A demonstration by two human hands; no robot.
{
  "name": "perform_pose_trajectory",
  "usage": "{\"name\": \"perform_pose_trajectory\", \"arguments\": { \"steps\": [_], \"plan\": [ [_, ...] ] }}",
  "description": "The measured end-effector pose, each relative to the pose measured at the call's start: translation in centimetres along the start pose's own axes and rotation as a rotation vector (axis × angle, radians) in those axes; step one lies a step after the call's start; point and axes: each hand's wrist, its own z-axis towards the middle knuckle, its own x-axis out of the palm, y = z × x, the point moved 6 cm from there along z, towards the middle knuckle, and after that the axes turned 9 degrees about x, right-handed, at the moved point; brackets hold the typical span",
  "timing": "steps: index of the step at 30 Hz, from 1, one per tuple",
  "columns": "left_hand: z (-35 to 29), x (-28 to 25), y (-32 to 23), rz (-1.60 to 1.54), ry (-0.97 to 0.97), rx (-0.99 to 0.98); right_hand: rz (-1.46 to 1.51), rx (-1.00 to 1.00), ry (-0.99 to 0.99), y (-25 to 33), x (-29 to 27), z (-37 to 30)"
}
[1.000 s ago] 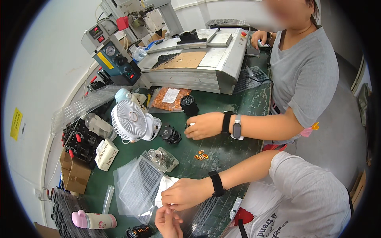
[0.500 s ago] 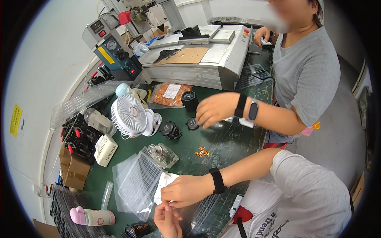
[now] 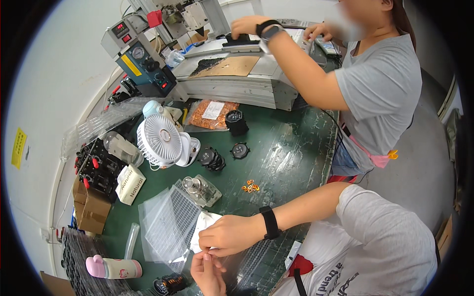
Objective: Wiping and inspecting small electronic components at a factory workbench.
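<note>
Low in the centre of the frame, a white sheet (image 3: 204, 220) lay partly hidden behind the right hand (image 3: 229, 236), just above the spot where that hand's fingertips met those of the left hand (image 3: 207, 276). Anything between the fingertips was too small or too well covered to make out. A piece pinched there could have slipped, I judged, since only the very tips closed on it; dropped onto the patterned clear sheets (image 3: 168, 232) to the left, it would have been hard to spot. The glass bottle (image 3: 203, 192) stood just above the white sheet, so a careless lift of the right hand might have tipped it. Loose orange pieces (image 3: 251, 186) lay above the right forearm, near mid-frame, where a sweep of that arm could have scattered them.

The right hand was curled, thumb and forefinger drawn together. The left, at the bottom edge, pinched with thumb and forefinger, its other fingers loosely bent. Whether either gripped anything, I could not tell.

Farther out, at top centre, a co-worker's hand (image 3: 245, 25) was over the pale machine (image 3: 232, 91).
</note>
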Motion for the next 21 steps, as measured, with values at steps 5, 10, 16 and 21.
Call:
{"name": "perform_pose_trajectory", "arguments": {
  "steps": [5, 10, 16, 21],
  "plan": [
    [0.1, -0.3, 0.3, 0.018, -0.014, -0.003, 0.006, -0.013, -0.002, 0.0, -0.1, -0.1],
    [-0.2, -0.1, 0.5, 0.025, 0.000, 0.000, 0.014, -0.013, 0.013, 0.1, -0.2, -0.4],
    [0.1, -0.3, 0.9, 0.031, 0.012, 0.012, -0.404, -0.217, -0.109, 1.6, -3.8, -0.1],
    [0.0, -0.4, -0.4, 0.017, 0.000, 0.013, -0.625, 0.347, -0.104, -1.5, -14.5, -7.5]
  ]
}}
